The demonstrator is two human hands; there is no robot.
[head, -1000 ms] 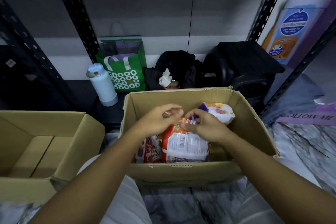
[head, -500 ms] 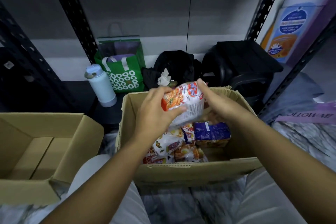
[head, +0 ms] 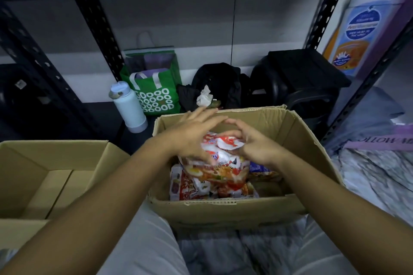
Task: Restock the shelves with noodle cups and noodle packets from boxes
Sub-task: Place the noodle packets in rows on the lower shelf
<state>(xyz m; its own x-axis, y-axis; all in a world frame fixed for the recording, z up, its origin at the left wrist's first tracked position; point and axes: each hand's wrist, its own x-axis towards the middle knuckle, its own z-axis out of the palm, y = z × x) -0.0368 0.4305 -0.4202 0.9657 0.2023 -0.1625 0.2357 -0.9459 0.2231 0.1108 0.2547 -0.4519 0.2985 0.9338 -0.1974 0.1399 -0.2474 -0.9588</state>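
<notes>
Our left hand point(head: 192, 138) lays straight fingers over the noodle packet point(head: 220, 163); our right hand point(head: 254, 146) pinches its top. Light, slippery, brittle, we judge: hold its edges.

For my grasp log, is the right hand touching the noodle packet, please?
Touching: the head view shows the right hand pinching the noodle packet at its top.

Noodle packet point(head: 220, 158) lower, inside box point(head: 223, 210).
</notes>
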